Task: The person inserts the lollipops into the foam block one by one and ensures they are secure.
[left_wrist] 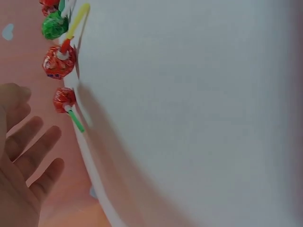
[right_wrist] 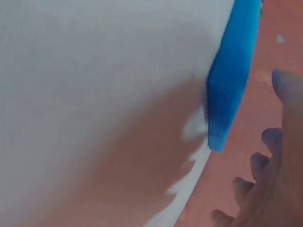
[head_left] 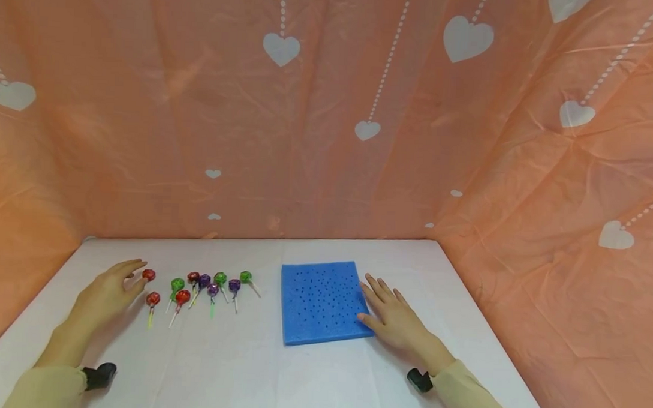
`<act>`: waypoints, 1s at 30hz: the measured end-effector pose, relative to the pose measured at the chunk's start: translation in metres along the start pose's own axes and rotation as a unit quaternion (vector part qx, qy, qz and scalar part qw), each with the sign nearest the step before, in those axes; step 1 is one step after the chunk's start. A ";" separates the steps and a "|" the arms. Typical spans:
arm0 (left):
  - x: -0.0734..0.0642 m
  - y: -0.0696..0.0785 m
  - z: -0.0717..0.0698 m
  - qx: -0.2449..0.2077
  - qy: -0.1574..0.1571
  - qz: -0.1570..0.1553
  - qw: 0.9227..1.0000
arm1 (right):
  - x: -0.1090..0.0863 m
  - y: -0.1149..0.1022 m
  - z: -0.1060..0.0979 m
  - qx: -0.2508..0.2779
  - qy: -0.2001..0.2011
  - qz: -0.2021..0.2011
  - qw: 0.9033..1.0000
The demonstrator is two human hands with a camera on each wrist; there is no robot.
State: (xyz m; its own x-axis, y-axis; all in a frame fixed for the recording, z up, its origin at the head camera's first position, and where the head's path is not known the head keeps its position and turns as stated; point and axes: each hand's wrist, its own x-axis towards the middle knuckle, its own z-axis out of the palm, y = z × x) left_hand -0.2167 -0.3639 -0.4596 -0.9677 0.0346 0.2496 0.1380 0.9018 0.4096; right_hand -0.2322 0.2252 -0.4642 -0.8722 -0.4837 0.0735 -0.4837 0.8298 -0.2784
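Wrapped lollipops in red, green and purple lie on the left of the table. In the head view my left hand (head_left: 103, 293) is beside the leftmost ones, its thumb and fingers spread near a red lollipop (head_left: 148, 274). The left wrist view shows a gap between that hand (left_wrist: 23, 156) and the nearest red lollipop (left_wrist: 64, 99); it holds nothing. A square blue foam block (head_left: 323, 303), dotted with small holes, lies right of the lollipops. My right hand (head_left: 395, 317) hovers at its right edge with fingers spread and grips nothing. In the right wrist view the foam block (right_wrist: 232, 80) stands apart from the fingers.
A white cloth covers the table (head_left: 218, 368). An orange curtain (head_left: 306, 167) with white hearts hangs behind and at both sides. Farther right among the sweets are a green lollipop (head_left: 246, 277) and a purple lollipop (head_left: 234, 286). Dark bands sit on both wrists.
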 end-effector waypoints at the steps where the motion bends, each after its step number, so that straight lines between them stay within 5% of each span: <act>1: 0.001 -0.002 0.000 -0.002 0.000 -0.002 1.000 | 0.000 -0.001 0.001 0.002 -0.008 -0.003 1.000; 8: 0.015 -0.006 0.000 -0.010 -0.037 -0.023 0.999 | 0.003 -0.002 0.008 -0.026 -0.048 -0.031 0.998; 14: 0.024 -0.006 0.000 -0.009 -0.049 -0.012 0.999 | 0.006 -0.001 0.010 -0.030 -0.074 -0.045 0.996; 30: 0.027 -0.012 0.011 -0.021 -0.034 0.033 0.999 | 0.005 -0.003 0.009 -0.046 -0.089 -0.057 0.993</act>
State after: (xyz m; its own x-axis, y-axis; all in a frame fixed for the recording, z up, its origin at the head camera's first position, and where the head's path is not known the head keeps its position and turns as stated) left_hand -0.2465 -0.3689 -0.4673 -0.9681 0.1238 0.2179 0.2091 0.8781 0.4304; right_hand -0.2347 0.2179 -0.4718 -0.7888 -0.6102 -0.0740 -0.5899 0.7853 -0.1880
